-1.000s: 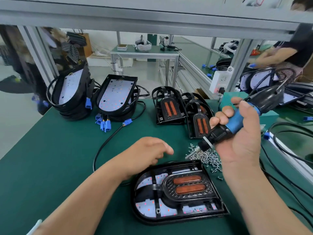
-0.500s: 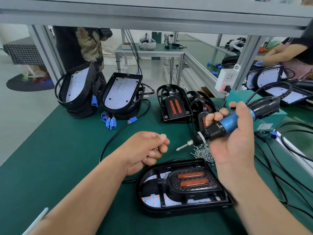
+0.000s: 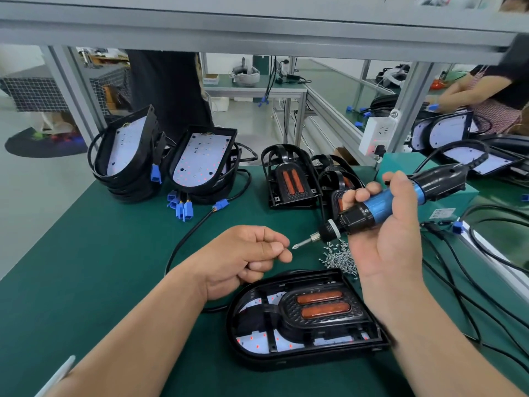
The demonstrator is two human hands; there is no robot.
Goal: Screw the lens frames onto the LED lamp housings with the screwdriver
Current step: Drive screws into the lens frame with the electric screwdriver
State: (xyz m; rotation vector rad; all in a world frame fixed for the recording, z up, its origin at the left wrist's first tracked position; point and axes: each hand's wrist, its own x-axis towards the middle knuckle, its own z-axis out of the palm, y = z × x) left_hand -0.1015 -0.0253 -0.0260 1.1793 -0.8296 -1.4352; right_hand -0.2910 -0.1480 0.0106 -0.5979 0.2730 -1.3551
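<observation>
Landmark: lamp housing (image 3: 307, 357), flat on the green mat (image 3: 94, 262), open face up with a lens frame (image 3: 320, 320) seated inside, so the screw holes face the tool. Right hand (image 3: 385, 245), above the housing's right end, grips the screwdriver (image 3: 380, 203), fingers (image 3: 356, 196) curled round the blue barrel. The bit (image 3: 304, 242) points sideways at the left hand (image 3: 243, 260), not down; judged a screw-loading posture, not driving. Left hand hovers over the housing's rear-left edge, fingers curled, thumb pressed to forefinger in a pinch beside the bit tip; a screw there is likely, too small to confirm. Screw pile (image 3: 340, 257) lies just behind the housing's right corner, for short reaches. Farther behind: 2 stacks of bare housings (image 3: 128, 164), spare lens frames (image 3: 289, 179).
</observation>
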